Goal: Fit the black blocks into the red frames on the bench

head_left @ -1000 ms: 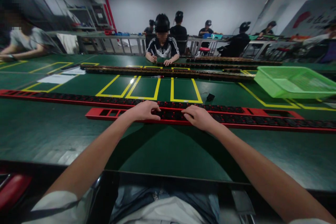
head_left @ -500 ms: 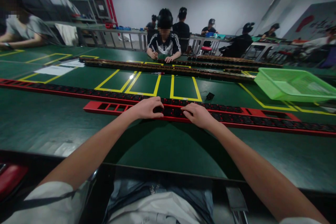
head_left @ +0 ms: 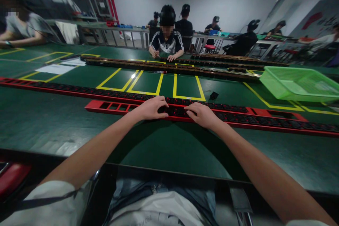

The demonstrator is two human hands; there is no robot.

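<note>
Two long red strips with rows of black socket-like inserts lie across the green table. The near strip [head_left: 94, 106] has vacant slots toward its left end; the far strip [head_left: 16, 81] runs just behind it. My left hand [head_left: 153, 107] curls over the near strip, thumb at its front edge and fingers bent around a black insert. A short way to the right, my right hand [head_left: 202, 114] bends over the same strip, fingertips on its black inserts and thumb tucked close. The hands partly hide the inserts beneath them.
Beyond the strips sit a loose black piece [head_left: 214, 95] and a green plastic basket [head_left: 304, 97]. Long dark rails [head_left: 148, 65] cross the table farther back. White papers [head_left: 54, 69] lie at left. A person [head_left: 166, 44] works opposite, with others around the room.
The view has shifted slightly. Both hands keep nearly the same pose and place on the near red strip.
</note>
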